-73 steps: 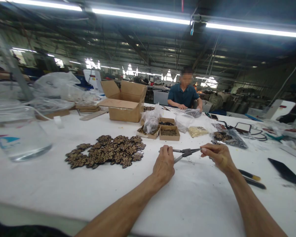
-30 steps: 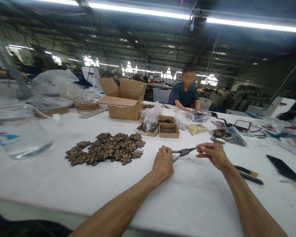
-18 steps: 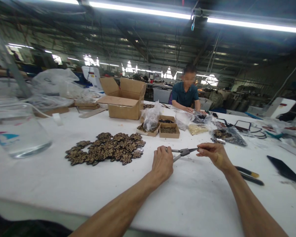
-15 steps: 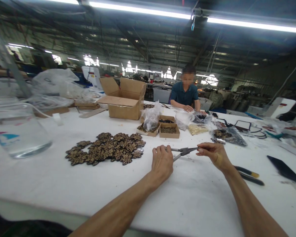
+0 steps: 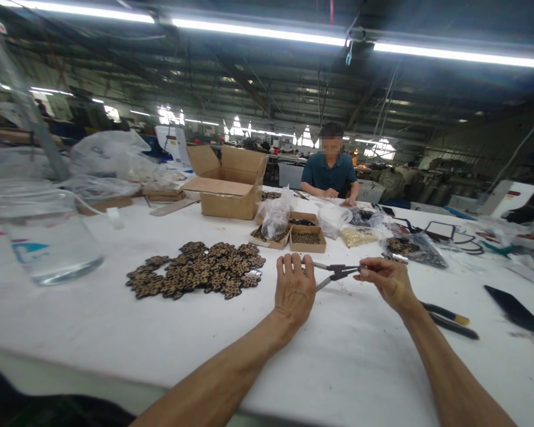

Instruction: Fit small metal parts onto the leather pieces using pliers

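My left hand is wrapped round the grey handles of a pair of long-nosed pliers, whose jaws point right. At the tips of those jaws, my right hand pinches something too small to make out. To the left of my left hand lies a heap of leopard-print patches with dark edges. Beyond my hands stands a small cardboard tray of tiny brass-coloured pieces. A second pair of pliers, dark-handled with a yellow patch, lies beside my right wrist.
An open cardboard box stands at the back. A clear plastic jug holding liquid is on the left. A dark flat object lies at the right. Plastic bags sit further back. Across the table sits a person.
The view has shifted slightly, so the scene sits a little lower and further right. My hands keep nearly the same pose at the pliers. The person opposite has moved their hands slightly.
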A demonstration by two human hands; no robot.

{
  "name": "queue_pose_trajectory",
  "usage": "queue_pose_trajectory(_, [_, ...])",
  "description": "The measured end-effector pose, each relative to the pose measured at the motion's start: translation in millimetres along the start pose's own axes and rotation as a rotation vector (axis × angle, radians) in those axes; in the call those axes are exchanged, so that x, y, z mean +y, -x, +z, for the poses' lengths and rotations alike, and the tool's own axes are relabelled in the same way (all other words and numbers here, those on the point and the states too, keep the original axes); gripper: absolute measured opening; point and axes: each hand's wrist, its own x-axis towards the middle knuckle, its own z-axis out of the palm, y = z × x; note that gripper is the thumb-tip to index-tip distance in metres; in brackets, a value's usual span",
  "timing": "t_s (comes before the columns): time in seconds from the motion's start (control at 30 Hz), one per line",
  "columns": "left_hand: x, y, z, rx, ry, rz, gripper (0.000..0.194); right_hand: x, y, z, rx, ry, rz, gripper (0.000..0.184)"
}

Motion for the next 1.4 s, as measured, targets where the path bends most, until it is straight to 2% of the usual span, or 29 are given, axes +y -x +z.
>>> queue_pose_trajectory(0.33, [-0.3, 2.7, 3.4, 0.033, -0.038, 0.011, 0.047, 2.2, -1.5, -4.2, -0.001, 0.017, 0.003, 0.037])
queue_pose_trajectory(0.8, [-1.2, 0.0, -3.3, -0.025, 0.015, -0.002, 0.041, -7.5, 3.5, -4.9, 0.008, 0.178, -0.029, 0.038])
queue_pose_trajectory(1.1, [-1.7, -1.1, -7.0, -0.032, -0.051, 0.031, 0.037, -11.0, 2.6, -9.0, -0.060, 0.234, -0.065, 0.032])
queue_pose_trajectory(1.27, [-3.6, -0.2, -2.6, -0.149, 0.038, 0.031, 0.051, -10.8, 1.3, -11.0, -0.089, 0.279, -0.093, 0.029])
queue_pose_trajectory(1.4, [-12.2, -5.5, -0.9, -0.374, 0.212, 0.005, 0.060, -17.8, 2.5, -6.9, -0.124, 0.327, -0.153, 0.026])
